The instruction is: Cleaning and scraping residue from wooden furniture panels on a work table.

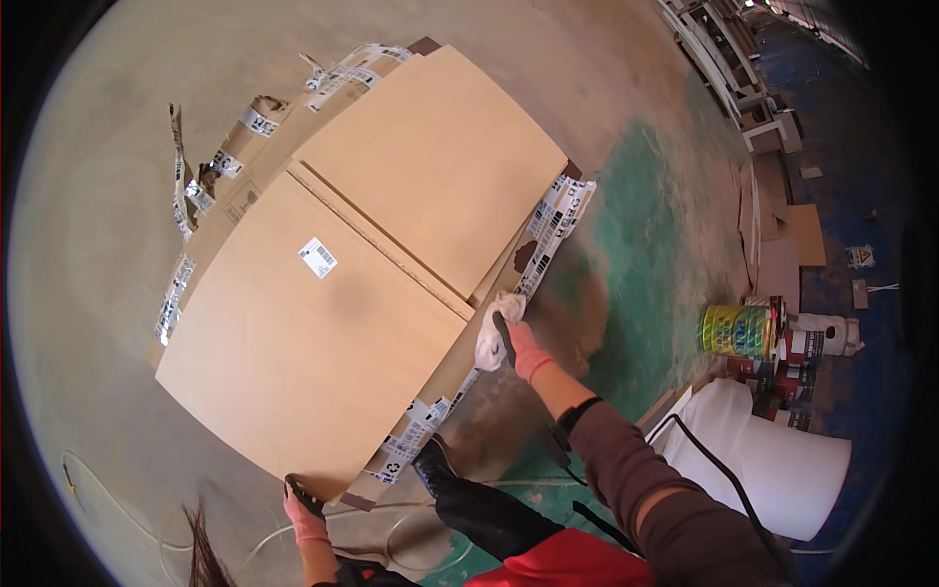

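Note:
Two large tan wooden panels lie flat on flattened cardboard on the floor. The near panel (303, 342) carries a small white label; the far panel (430, 166) lies beside it across a narrow gap. My left hand (303, 509), in a pink glove, grips the near panel's closest corner. My right hand (514, 342), also gloved, holds a white cloth (489, 342) and a dark slim tool against the near panel's right edge.
Flattened cardboard (245, 147) with printed tape strips sticks out around the panels. A yellow-green paint can (736, 330), other tins and a large white roll (782, 460) stand at the right. A black cable runs past my right arm. My dark shoe (435, 465) is near the panel's edge.

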Tool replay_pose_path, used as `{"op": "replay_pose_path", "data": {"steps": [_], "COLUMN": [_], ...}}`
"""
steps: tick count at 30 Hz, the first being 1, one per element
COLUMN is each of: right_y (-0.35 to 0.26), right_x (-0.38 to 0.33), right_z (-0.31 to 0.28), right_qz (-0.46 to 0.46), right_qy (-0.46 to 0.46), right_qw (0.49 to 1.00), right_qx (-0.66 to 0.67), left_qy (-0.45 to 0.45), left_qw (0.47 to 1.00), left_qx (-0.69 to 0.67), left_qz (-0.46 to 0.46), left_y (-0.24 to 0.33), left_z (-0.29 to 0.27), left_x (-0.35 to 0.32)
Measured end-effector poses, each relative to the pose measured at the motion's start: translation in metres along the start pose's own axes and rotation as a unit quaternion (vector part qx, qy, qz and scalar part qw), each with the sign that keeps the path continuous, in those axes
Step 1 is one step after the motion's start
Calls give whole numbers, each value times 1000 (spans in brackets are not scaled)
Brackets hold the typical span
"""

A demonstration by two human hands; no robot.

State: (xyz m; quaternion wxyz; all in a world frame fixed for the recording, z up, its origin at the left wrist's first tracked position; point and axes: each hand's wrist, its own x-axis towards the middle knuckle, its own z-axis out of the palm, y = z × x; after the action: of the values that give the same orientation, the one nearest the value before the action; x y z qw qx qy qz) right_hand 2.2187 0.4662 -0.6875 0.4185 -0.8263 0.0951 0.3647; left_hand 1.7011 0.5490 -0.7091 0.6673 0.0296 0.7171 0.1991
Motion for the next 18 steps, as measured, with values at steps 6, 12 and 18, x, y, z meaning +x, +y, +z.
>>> {"op": "replay_pose_path", "data": {"steps": [6, 12, 18], "right_y": [9, -3, -6], "right_x": [-19, -18, -26], "right_z": [32, 77, 54], "right_qz": [28, -3, 9], "right_qy": [-136, -39, -92], "right_qw": [983, 998, 995], "right_qx": [116, 39, -26], "left_qy": [-10, 56, 46], "left_qw": [1000, 998, 998], "left_qx": [12, 29, 43], "left_qz": [6, 17, 24], "left_y": [1, -5, -2], "left_z": [24, 32, 21], "left_x": [-8, -4, 3]}}
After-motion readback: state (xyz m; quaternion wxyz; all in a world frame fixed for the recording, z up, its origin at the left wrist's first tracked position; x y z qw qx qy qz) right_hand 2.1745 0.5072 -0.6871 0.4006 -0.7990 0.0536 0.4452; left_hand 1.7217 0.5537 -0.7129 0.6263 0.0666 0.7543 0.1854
